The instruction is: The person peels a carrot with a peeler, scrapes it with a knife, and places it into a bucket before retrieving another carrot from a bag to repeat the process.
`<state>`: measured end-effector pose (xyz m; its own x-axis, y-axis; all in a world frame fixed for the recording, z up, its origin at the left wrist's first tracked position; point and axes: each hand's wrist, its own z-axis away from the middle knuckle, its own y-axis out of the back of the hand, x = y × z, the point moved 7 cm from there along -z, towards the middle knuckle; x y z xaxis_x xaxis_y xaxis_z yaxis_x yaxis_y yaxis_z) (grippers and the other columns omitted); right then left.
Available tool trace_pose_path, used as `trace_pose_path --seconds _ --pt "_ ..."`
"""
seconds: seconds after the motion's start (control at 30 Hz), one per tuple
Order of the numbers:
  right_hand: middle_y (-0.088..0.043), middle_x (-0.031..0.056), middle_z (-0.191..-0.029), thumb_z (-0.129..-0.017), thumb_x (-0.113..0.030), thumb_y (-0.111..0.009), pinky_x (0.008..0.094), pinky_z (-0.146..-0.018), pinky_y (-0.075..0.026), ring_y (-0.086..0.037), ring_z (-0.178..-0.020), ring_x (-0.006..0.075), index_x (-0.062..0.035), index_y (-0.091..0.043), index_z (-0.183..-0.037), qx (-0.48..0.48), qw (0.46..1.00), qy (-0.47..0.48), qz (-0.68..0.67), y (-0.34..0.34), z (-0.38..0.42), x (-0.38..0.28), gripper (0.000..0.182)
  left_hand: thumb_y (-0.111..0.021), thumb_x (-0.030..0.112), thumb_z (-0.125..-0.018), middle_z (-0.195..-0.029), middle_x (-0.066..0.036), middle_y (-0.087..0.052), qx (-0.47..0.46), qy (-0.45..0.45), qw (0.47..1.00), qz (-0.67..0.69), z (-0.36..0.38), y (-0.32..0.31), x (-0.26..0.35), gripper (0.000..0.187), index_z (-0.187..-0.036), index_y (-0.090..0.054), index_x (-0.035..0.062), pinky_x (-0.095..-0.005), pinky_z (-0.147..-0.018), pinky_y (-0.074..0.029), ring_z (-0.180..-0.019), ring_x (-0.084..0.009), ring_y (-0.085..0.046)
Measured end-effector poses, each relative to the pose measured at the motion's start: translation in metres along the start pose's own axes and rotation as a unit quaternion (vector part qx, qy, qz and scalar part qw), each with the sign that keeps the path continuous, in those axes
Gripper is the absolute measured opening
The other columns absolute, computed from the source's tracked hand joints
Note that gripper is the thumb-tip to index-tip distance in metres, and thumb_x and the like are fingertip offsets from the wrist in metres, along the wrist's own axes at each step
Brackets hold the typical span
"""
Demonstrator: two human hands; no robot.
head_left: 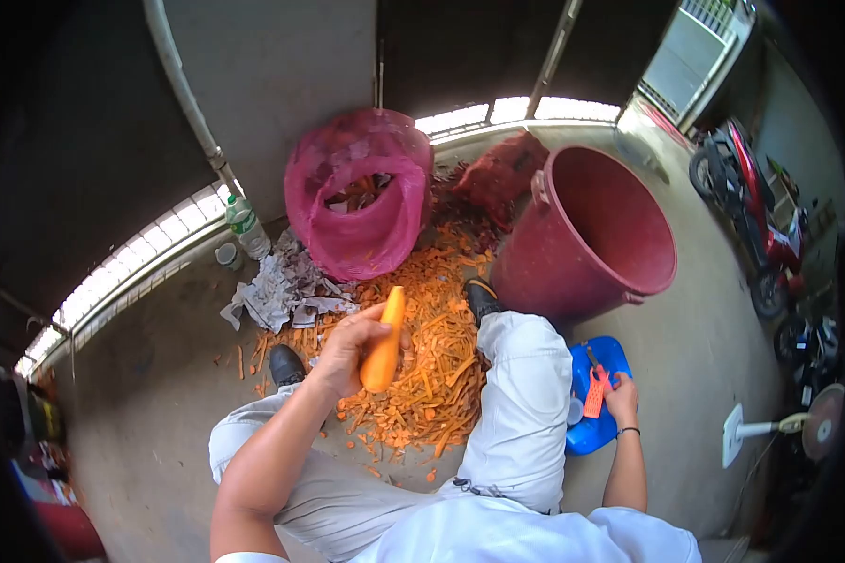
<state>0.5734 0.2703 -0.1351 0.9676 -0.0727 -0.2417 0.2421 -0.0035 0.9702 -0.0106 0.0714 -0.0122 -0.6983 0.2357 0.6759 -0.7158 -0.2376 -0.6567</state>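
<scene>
My left hand [349, 349] is wrapped round a peeled carrot [383, 349] held upright above a heap of orange carrot peelings [432, 385] on the floor between my feet. To the right of my knee is a blue plastic tray [591, 439]. Over it, my right hand [622, 399] has its fingers closed at the edge of a flat orange-red plastic tool with small holes [594, 394]. A thin dark-handled utensil [592, 357] and a small whitish cup [575, 410] are also at the tray.
A tall dark-red bin [559, 253] stands beyond my right knee. Left of it are a red mesh sack [507, 174] and a pink plastic bag [357, 244] with scraps inside. Crumpled paper [277, 286] and a bottle [247, 227] lie left; a white fan [734, 433] and motorbikes [756, 206], right.
</scene>
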Motion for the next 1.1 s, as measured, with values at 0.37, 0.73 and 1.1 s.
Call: trace_pose_path --seconds 0.37,0.73,1.1 --pt "-0.071 0.0209 -0.089 -0.082 -0.009 -0.062 0.0495 -0.079 -0.054 -0.069 -0.084 0.0428 0.0015 -0.061 -0.102 0.095 0.989 0.026 -0.109 0.036 -0.01 -0.002 0.023 -0.072 0.028 -0.098 -0.099 -0.007 -0.067 -0.013 -0.072 0.996 -0.051 0.011 -0.013 -0.004 0.039 -0.124 -0.056 0.004 -0.0308 -0.069 -0.056 -0.077 -0.0147 -0.067" --pt "-0.069 0.0112 -0.08 -0.087 -0.018 -0.08 0.0338 -0.059 -0.052 -0.067 -0.065 0.0249 -0.0024 -0.075 -0.107 0.009 0.831 0.471 -0.296 0.139 0.13 -0.344 0.026 -0.063 0.026 -0.104 -0.1 -0.009 -0.069 -0.04 -0.074 0.993 -0.082 0.007 -0.035 -0.035 0.035 -0.131 -0.057 0.0044 -0.0325 -0.067 -0.059 -0.078 -0.0179 -0.07" --pt "-0.056 0.0057 -0.064 -0.082 -0.035 -0.083 0.0369 -0.049 -0.045 -0.059 -0.054 0.0225 -0.0059 -0.074 -0.103 0.034 0.771 0.603 -0.201 0.135 0.154 -0.422 0.037 -0.069 0.015 -0.097 -0.095 -0.009 -0.068 -0.039 -0.084 0.993 -0.068 0.023 -0.036 -0.029 0.025 -0.117 -0.061 0.0029 -0.0349 -0.063 -0.06 -0.076 -0.0205 -0.07"
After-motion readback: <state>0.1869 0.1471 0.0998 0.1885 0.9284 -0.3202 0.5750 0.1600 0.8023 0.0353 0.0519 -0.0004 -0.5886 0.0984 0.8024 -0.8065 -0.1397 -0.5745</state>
